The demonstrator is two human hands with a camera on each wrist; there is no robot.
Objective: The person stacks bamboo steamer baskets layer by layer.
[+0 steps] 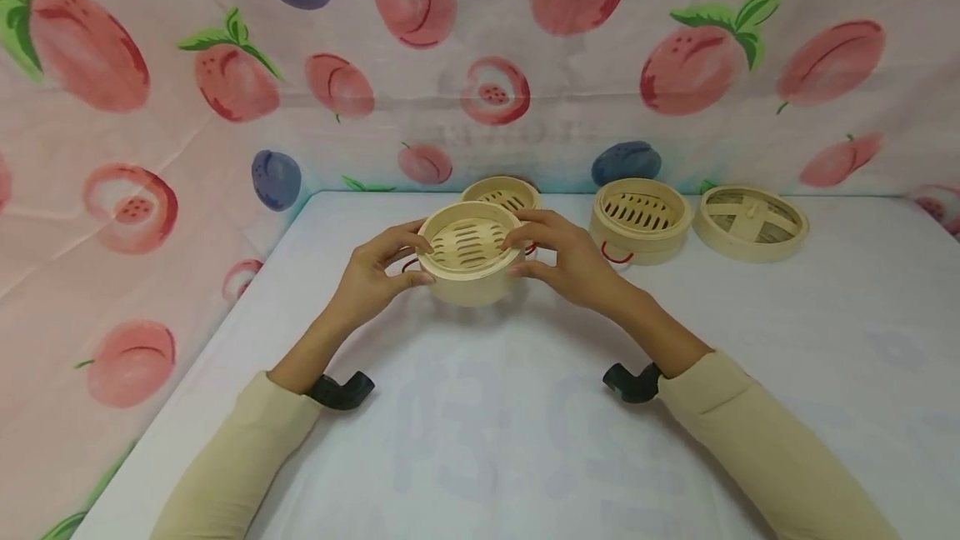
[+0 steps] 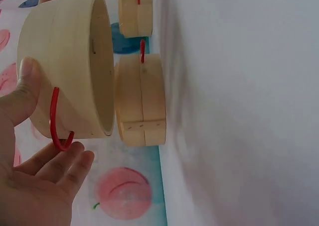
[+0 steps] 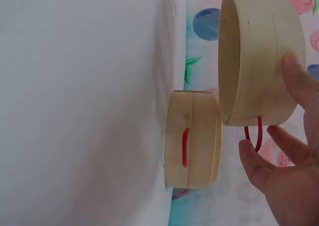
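Observation:
A round bamboo steamer basket with a slatted base is held between both hands, raised off the white table and tilted toward me. My left hand grips its left side, thumb low on the wall and fingertips at the rim. On the opposite side my right hand grips it the same way. Red cord loops hang from the wall beside the fingers, one showing in the left wrist view and another in the right wrist view. The underside of the basket is an open hollow ring.
Behind the held basket stands a second steamer basket, partly hidden. To the right are a third basket with a red loop and a woven steamer lid. A fruit-print cloth rises at the table's back edge. Black curved pieces sit at both wrists.

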